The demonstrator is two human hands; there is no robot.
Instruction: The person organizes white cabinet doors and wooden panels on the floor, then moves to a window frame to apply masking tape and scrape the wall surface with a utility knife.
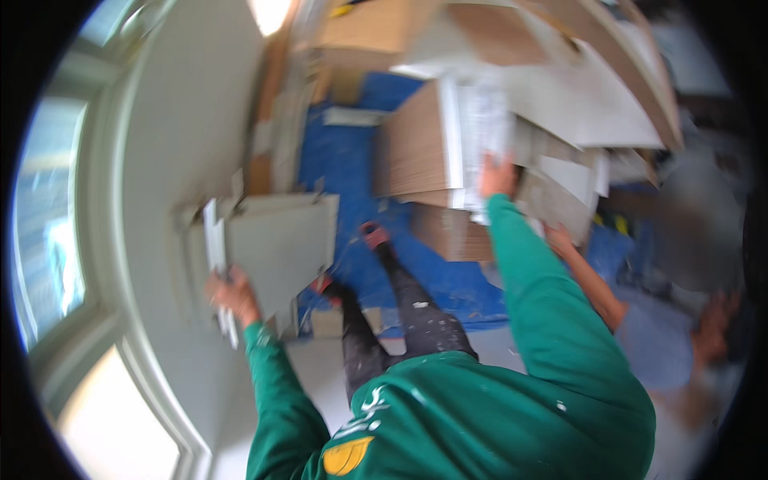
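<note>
Floor cover: big blue sheet (pixel 480 292), kinda scuffed, with pale floor (pixel 500 350) at its near edge
On the blue: white strip (pixel 354 117) lying toward the far end
Left side: plain pale wall (pixel 192 104), then a light-framed window (pixel 50 200), super bright lower pane (pixel 120 416)
Up top: tan boards (pixel 364 28) with some little yellow thing (pixel 342 10), too blurry to tell what
Top right: curved wooden edge (pixel 632 64), pretty chunky
Right side: another person (pixel 656 340), pale top, mostly a smear tbh
</note>
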